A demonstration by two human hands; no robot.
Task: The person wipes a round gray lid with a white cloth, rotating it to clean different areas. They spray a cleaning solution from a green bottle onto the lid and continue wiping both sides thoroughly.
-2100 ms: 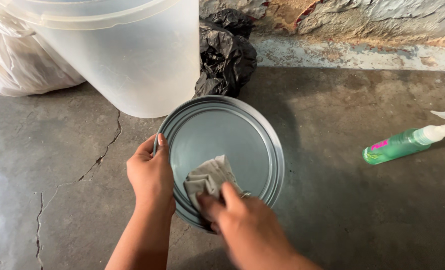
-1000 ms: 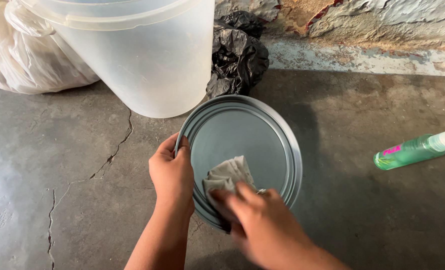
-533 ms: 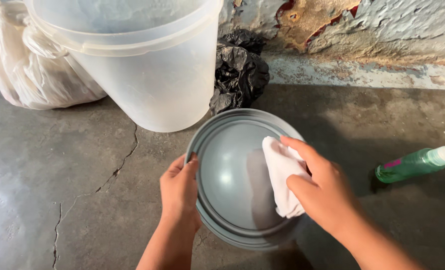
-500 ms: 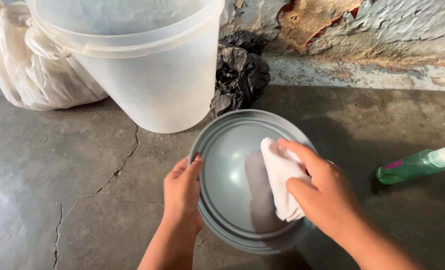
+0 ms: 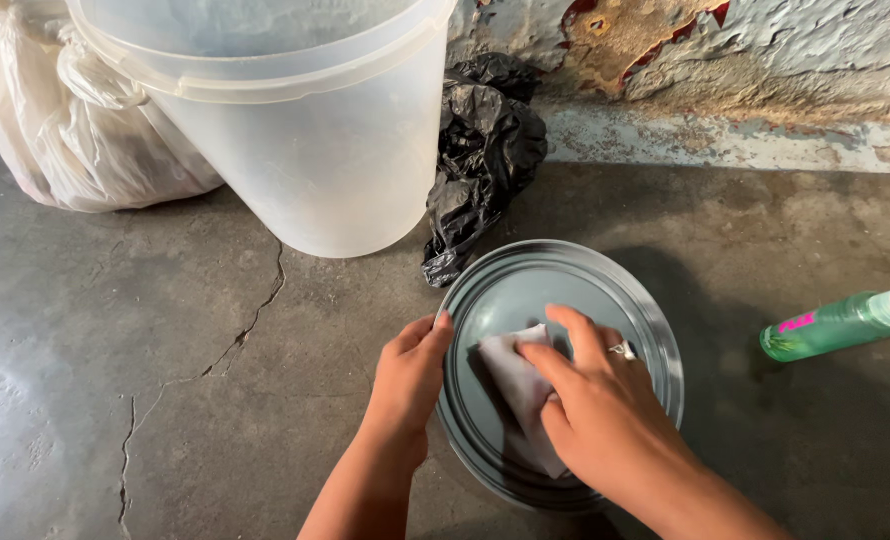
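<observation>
On cracked concrete floor (image 5: pixel 165 330) (peeling wall (image 5: pixel 725 50) behind), left hand (image 5: pixel 410 375) grips lid (image 5: pixel 625 300), right hand (image 5: pixel 595 410) presses cloth (image 5: pixel 510 375).

Green spray bottle (image 5: pixel 833 324) lying on its side on the concrete floor (image 5: pixel 115 330), far right, white nozzle partly cut off by the frame edge; small pink label (image 5: pixel 790 323) on its side. White plastic bag (image 5: pixel 75 130) top left, knotted, apparently full. Crumpled black plastic bag (image 5: pixel 485 150) against the wall (image 5: pixel 765 60)
</observation>
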